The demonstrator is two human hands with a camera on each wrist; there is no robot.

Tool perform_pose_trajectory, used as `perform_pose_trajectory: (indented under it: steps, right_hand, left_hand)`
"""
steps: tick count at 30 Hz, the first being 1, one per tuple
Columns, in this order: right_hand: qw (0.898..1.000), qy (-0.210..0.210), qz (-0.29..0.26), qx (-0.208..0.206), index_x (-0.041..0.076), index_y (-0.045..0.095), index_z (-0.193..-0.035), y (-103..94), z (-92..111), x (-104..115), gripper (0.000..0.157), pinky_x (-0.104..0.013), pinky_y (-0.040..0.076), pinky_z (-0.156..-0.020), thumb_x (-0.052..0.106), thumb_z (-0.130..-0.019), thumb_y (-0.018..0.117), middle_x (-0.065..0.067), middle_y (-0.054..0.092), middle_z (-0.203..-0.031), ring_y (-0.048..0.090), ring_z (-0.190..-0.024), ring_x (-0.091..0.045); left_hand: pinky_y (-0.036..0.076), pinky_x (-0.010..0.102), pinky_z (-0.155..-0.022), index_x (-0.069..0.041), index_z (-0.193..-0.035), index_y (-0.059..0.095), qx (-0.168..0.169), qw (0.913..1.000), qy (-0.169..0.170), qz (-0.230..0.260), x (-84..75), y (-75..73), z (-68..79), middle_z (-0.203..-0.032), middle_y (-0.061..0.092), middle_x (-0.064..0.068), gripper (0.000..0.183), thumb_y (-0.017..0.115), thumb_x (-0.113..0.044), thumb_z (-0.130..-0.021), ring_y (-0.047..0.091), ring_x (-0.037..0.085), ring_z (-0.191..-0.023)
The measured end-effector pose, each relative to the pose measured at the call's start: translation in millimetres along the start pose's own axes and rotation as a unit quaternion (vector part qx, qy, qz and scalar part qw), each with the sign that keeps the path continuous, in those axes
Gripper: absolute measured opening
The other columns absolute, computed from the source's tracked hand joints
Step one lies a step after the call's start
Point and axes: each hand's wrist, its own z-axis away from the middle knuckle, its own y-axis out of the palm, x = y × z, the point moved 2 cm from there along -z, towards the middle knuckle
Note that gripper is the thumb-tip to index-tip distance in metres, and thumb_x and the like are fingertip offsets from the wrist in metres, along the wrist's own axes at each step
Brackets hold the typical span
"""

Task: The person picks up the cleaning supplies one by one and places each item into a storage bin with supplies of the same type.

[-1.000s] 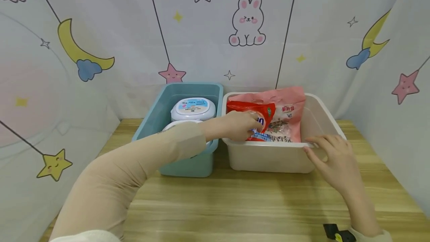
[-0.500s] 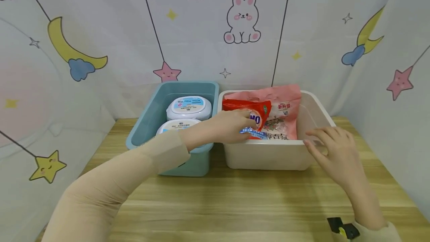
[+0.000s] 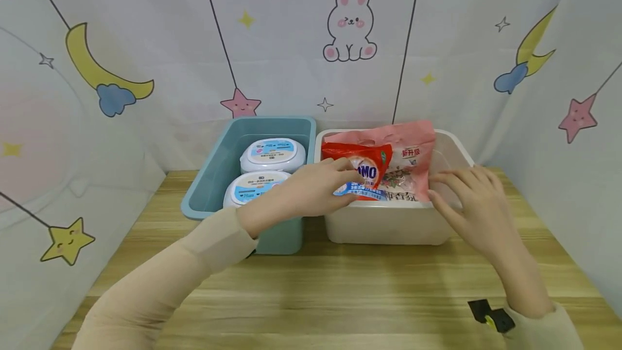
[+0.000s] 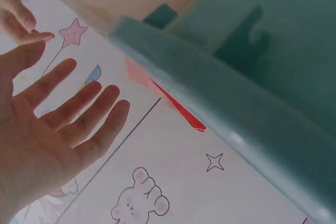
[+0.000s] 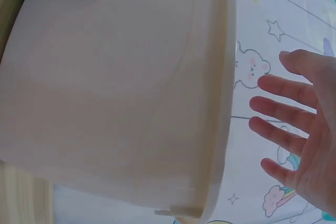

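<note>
My left hand (image 3: pixel 318 185) has its fingers loosely extended over the left front corner of the white bin (image 3: pixel 389 226), overlapping a red OMO packet (image 3: pixel 371 169) in the head view. Its palm and spread fingers show holding nothing in the left wrist view, beside the wall of the teal bin (image 4: pixel 236 108). The packet leans inside the white bin, in front of a pink bag (image 3: pixel 419 158). At that bin's right front corner, my right hand (image 3: pixel 476 212) hovers with fingers spread. Nothing lies in its palm (image 5: pixel 320 145) in the right wrist view.
Two white lidded tubs, a rear one (image 3: pixel 273 155) and a front one (image 3: pixel 252 185), stand inside the teal bin. Both bins rest side by side on a wood-grain table (image 3: pixel 340 296). A printed curtain (image 3: pixel 291 42) rises behind them and along both sides.
My left hand has drawn back from the red packet toward the left and front, uncovering more of it. My right hand has shifted slightly left. The view has tilted a little.
</note>
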Motion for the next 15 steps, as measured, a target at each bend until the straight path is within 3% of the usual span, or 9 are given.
perform_pose_trajectory:
  steps: [7,15]
  right_hand:
    - [1.0,-0.009,0.011,0.017,0.008,0.069,-0.104,-3.2,-10,8,0.026,-0.059,0.032,-0.102,0.023,-0.083,0.069,-0.012,0.068,-0.105,0.057,-0.106,-0.032]
    - [0.999,0.006,0.013,0.048,0.011,0.067,-0.111,-6.8,-18,18,0.031,-0.058,0.028,-0.11,0.027,-0.085,0.069,-0.012,0.068,-0.111,0.056,-0.11,-0.032]
  left_hand:
    - [0.052,0.036,-0.093,-0.025,-0.132,0.057,-0.024,0.999,-0.026,0.028,5.8,-7.5,16.0,-0.134,0.054,0.0,0.043,0.06,-0.04,-0.092,0.055,0.018,-0.118]
    - [0.053,0.033,-0.086,-0.023,-0.136,0.055,-0.044,0.9974,-0.044,0.037,11.3,-4.4,28.1,-0.132,0.055,0.002,0.046,0.06,-0.039,-0.093,0.055,0.018,-0.111]
